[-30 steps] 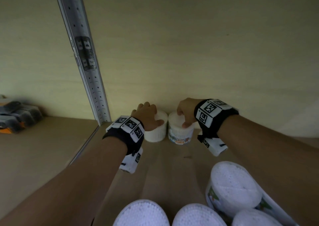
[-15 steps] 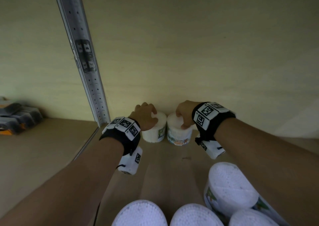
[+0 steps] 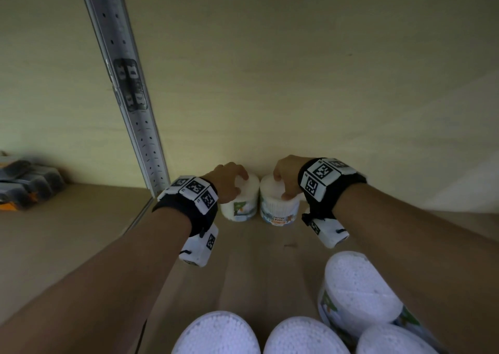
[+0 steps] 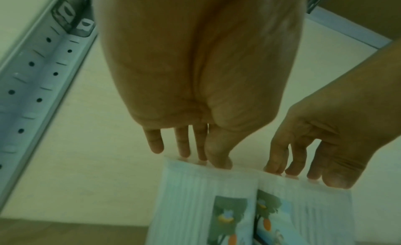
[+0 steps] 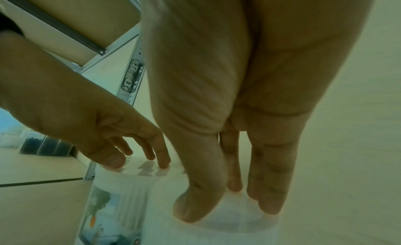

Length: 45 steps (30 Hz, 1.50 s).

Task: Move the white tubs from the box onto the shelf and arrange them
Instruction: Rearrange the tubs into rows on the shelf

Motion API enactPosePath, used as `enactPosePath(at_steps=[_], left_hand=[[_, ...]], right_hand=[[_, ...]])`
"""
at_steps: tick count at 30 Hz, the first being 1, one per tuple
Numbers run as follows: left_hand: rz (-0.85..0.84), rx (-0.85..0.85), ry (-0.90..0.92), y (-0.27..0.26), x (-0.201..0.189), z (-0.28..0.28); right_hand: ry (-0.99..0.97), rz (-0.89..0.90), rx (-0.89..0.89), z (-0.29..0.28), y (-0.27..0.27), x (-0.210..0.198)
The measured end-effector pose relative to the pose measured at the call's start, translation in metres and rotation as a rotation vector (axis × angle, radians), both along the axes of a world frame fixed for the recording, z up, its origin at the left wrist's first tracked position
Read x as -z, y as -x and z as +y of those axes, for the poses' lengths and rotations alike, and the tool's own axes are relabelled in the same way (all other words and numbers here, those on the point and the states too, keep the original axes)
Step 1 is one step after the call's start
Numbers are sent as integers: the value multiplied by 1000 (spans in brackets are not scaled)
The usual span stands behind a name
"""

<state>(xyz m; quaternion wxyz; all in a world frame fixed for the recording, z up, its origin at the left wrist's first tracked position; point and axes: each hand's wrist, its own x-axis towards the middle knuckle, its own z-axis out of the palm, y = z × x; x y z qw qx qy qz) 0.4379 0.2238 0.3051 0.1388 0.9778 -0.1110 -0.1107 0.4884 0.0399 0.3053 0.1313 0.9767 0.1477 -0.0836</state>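
Two white tubs stand side by side on the wooden shelf (image 3: 259, 262), close to the back wall. My left hand (image 3: 229, 183) reaches down over the left tub (image 3: 241, 205) and holds its lid with curled fingertips and thumb. My right hand (image 3: 283, 179) holds the lid of the right tub (image 3: 278, 209), labelled "cotton buds", the same way. The left wrist view shows both hands' fingertips (image 4: 184, 154) on the tub tops, and the tubs' picture labels (image 4: 230, 217) meeting. In the right wrist view my thumb (image 5: 195, 211) presses on the right tub's lid (image 5: 234, 231).
Several more white tubs (image 3: 356, 294) crowd the near edge of the view, below my arms. A perforated metal upright (image 3: 129, 97) rises left of the left tub. Dark and orange packs (image 3: 24, 186) lie on the shelf bay at far left. Bare board lies between the tub groups.
The left tub has turned under my left hand, so its picture label now faces me. Both hands stayed on the tub tops near the back wall.
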Motion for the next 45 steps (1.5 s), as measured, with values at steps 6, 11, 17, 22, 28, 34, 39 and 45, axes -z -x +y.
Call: enactPosePath(at_steps=[6,11,17,22,28,34,39,45], left_hand=[[0,22,104,7,-1,0],[-247,-105,-78,11,5,-15],[-219,-123,-62,8,8,-20],[-136,-41,-31,6,3,-12],[-88,55,32,5,-5,-3],[-252,-117,62,7,-5,-12],[-181,-113,-110,8,3,-16],[-117,-38,-19,9,-3,-5]], right_hand=[[-95,-6,32,-2,2,6],[-191,20,108,0,28,-19],[-268,19,90,0,34,-18],[-265,34,88,-1,31,-18],[-225,61,57,-5,10,3],[-152,97,-2,-6,1,8],[-111,130,-20,-7,-5,4],[-105,74,-12,-5,-13,12]])
